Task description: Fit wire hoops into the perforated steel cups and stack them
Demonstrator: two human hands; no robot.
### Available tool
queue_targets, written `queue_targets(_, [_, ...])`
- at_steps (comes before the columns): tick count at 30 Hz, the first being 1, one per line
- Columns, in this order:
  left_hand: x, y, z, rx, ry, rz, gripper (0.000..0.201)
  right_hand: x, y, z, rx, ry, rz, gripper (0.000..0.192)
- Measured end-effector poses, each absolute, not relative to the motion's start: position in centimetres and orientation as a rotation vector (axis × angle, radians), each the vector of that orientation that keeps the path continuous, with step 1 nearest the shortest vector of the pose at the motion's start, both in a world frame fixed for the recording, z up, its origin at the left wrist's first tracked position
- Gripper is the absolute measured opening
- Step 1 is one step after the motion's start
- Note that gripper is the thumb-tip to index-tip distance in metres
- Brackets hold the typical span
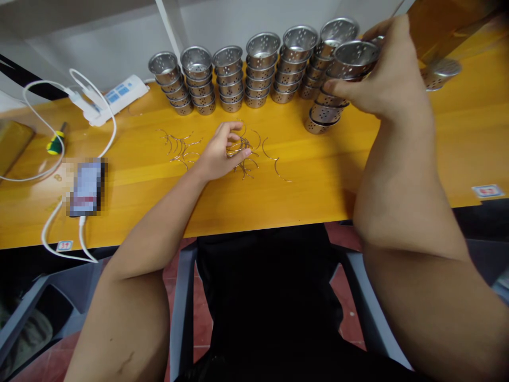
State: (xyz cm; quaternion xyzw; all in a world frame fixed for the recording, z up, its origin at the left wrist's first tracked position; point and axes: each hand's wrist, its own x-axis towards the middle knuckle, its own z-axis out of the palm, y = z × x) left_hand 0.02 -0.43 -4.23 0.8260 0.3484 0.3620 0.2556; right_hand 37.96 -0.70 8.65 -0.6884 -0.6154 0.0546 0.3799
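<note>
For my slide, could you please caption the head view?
Left hand picks at wire rings on a yellow table while right hand holds a perforated metal cup atop a stack.
</note>
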Motion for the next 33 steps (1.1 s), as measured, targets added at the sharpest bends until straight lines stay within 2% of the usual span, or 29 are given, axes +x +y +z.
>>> queue_targets(8, [0.0, -1.2, -3.5, 2.239, 0.948, 0.951, 0.062, 39.8, -0.5, 7.9, -1.686, -1.644, 0.266, 0.087])
queue_targets(13, [0.1, -1.4, -3.3, 2.221, 0.956, 0.942, 0.063, 42.4, 0.8, 5.9, -1.549, -1.77, 0.263, 0.101])
queue_targets(18, [0.1, -1.4, -3.3, 2.224, 0.937, 0.942, 0.062, 44.5, 2.0, 3.7, -1.55, -1.859, 0.177, 0.125])
queue_targets(26, [0.1, -1.3, -3.3, 2.223, 0.949, 0.931, 0.062, 43.7, 2.4, 3.6, -1.708, -1.751, 0.261, 0.14])
queue_targets(29, [0.0, -1.3, -3.3, 2.229, 0.952, 0.922, 0.062, 43.3, 1.9, 3.3, -1.696, -1.762, 0.213, 0.138])
queue_targets(33, [0.0, -1.2, -3.4, 2.229, 0.948, 0.935, 0.063, 43.0, 0.4, 1.6, -1.42, -1.881, 0.069, 0.121])
